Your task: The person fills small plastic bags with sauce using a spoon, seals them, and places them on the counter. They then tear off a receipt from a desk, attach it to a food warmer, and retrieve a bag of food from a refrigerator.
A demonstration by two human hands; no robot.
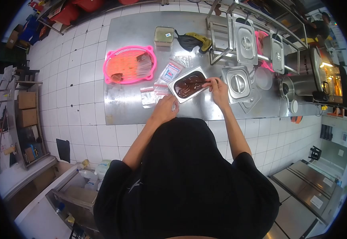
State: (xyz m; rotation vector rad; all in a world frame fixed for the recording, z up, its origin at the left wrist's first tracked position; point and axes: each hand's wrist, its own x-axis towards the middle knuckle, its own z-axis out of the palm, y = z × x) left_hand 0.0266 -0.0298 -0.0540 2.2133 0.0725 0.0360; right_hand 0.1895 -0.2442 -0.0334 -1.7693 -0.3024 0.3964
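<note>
A rectangular steel pan (187,85) of glossy dark brown sauce (187,84) stands on the steel table in front of me. My right hand (219,90) is at its right rim, fingers pinched on a thin dark utensil (199,82) that reaches over the sauce; its far end is hard to make out. By the pan's lower left corner, my left hand (166,108) has its fingers curled around something pale or clear, too small to name. Small clear zip bags (148,97) lie beyond that hand, and a printed packet of bags (171,72) rests left of the pan.
A pink basket (152,75) with orange-toned packets stands at left. Behind are a square tub (164,36) and a dark-and-yellow cloth (193,42). Lidded steel pans (237,84), a metal rack (221,55) and a large steel pot (301,83) crowd the right side.
</note>
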